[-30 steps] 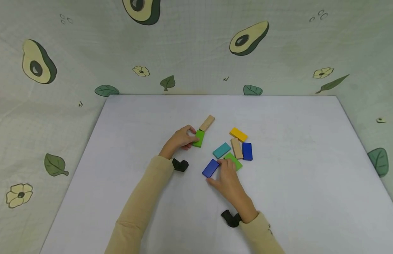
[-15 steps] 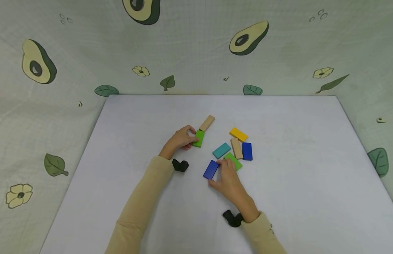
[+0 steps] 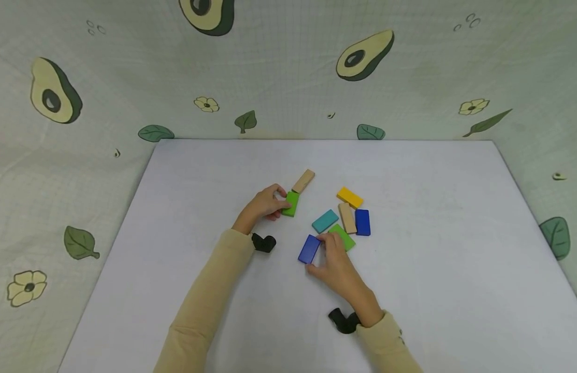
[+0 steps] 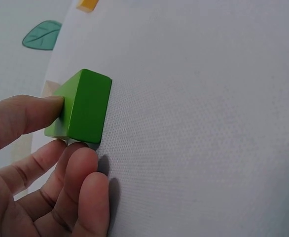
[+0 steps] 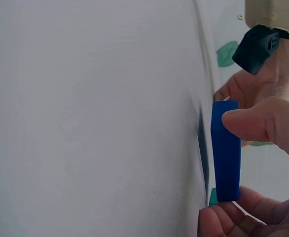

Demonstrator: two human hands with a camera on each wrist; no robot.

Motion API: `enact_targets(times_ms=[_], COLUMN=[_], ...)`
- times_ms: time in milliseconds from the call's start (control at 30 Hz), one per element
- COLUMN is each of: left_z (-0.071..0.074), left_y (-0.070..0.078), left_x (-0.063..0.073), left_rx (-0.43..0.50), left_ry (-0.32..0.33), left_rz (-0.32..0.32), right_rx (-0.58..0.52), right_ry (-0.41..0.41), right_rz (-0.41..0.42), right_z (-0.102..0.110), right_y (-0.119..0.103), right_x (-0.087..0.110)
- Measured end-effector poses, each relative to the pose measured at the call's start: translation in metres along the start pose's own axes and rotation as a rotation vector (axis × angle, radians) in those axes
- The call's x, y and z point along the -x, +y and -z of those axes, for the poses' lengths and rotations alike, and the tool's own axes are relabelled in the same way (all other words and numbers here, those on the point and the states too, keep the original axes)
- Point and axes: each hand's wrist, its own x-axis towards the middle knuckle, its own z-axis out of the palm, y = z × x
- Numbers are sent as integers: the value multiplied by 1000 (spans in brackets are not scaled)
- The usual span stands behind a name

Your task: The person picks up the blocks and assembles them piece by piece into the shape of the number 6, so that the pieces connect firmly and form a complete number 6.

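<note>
My left hand (image 3: pixel 264 203) pinches a green rectangular block (image 3: pixel 294 199) between thumb and fingers. In the left wrist view, the thumb lies on one face of that block (image 4: pixel 90 106) and the fingertips sit at its lower edge. Its far end meets a plain wooden block (image 3: pixel 303 181) in the head view. My right hand (image 3: pixel 337 267) grips a dark blue block (image 3: pixel 309 249) by its two ends, thumb at the near end, fingers at the far end. The right wrist view shows this blue block (image 5: pixel 227 163) edge-on, close over the white surface.
Just beyond my right hand lie a teal block (image 3: pixel 325 221), a second green block (image 3: pixel 345 240), another plain wooden block (image 3: pixel 347 218), a second blue block (image 3: pixel 363 223) and a yellow block (image 3: pixel 350 197). All are on a white table (image 3: pixel 456 248) backed by an avocado-print cloth (image 3: pixel 288 62).
The blue block in my right hand has turned slightly toward upright in the head view and shifted a little right, with the hand. My left hand and its green block stay put.
</note>
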Motion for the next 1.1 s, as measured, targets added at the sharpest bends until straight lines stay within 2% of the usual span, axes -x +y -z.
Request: enact_targets(times_ms=[300,567,767,933,1100], left_z=[0,1,1,2,3], left_y=[1,1,2,2,3], left_x=[1,1,3,4,4], left_rx=[-2,-3,-2,6,8], left_ry=[-1,-6,-9,-10,-14], left_rz=[12,7,5,6,5], right_rx=[-57,-29,-18,-29,17], right_ry=[-52,-94,-119,-104,-134], right_rz=[-14,5,71,125,141], right_z=[3,2,0,-1,-2], right_y=[-5,-14,-16,-14,-18], right_x=[-4,-16,-25,-35,-38])
